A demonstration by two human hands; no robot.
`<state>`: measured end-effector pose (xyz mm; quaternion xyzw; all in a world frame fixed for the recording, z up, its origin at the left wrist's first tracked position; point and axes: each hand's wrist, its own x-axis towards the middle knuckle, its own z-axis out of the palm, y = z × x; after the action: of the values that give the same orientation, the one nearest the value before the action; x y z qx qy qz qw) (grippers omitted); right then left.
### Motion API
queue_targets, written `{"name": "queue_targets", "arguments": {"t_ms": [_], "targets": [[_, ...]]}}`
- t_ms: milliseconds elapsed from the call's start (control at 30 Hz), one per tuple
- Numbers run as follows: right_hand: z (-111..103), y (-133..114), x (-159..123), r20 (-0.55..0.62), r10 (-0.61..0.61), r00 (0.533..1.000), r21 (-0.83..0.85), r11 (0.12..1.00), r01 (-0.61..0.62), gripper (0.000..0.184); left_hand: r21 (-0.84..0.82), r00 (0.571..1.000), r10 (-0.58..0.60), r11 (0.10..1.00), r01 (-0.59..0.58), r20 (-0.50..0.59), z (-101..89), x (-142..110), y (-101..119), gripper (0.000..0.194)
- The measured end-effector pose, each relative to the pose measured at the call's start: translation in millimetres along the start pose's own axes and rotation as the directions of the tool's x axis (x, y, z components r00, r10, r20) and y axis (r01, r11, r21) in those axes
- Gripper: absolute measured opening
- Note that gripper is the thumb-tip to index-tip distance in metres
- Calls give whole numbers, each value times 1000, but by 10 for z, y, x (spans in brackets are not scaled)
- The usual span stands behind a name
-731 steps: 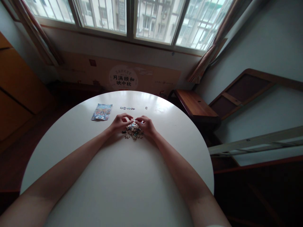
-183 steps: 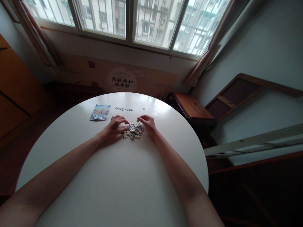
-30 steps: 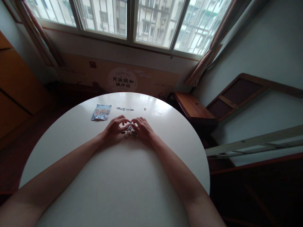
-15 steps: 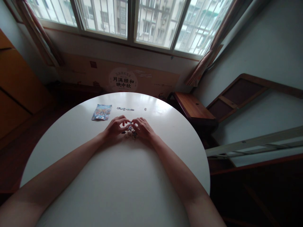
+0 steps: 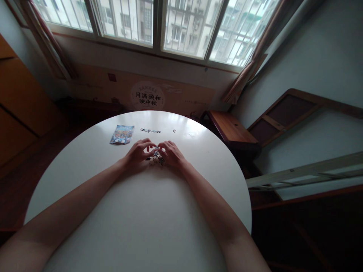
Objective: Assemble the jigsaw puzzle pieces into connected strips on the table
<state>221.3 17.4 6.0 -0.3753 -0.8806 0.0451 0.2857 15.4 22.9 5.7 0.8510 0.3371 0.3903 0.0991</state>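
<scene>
Over a small heap of jigsaw pieces (image 5: 157,160), the fingertips of both hands meet at one tiny jigsaw piece (image 5: 157,146). My left hand (image 5: 140,150) pinches it from the left, thumb and forefinger forming a ring. From the other side my right hand (image 5: 171,153) closes its fingers on the same piece, covering part of it and part of the heap. Farther back lies a row of jigsaw pieces (image 5: 150,130), with a single loose jigsaw piece (image 5: 174,131) to its right. The print on the pieces is too small to read.
A colourful packet (image 5: 122,134) lies flat on the round white table (image 5: 133,226), left of the row. Beyond the table's right edge stands a low wooden bench (image 5: 232,128), and a metal ladder (image 5: 306,172) leans nearby. Windows (image 5: 187,26) line the far wall.
</scene>
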Motion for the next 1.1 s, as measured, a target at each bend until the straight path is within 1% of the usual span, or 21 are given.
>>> {"name": "queue_targets", "arguments": {"t_ms": [400,667,1000,1100], "targets": [[-9,-15,-2,-7,17,1000,15,1000,-17,19,3,1000,11,1000,-11,12,-1,-5,-2,21],[-27,-30,0,-48,18,999,24,1000,-17,15,4,1000,25,1000,-25,15,-3,-4,-1,20],[-12,-12,-2,-87,28,996,49,998,-24,15,35,1000,-11,999,11,20,-6,0,19,20],[-7,-4,-4,-104,30,994,45,999,-26,15,25,1000,-3,1000,3,29,-5,-3,16,18]]}}
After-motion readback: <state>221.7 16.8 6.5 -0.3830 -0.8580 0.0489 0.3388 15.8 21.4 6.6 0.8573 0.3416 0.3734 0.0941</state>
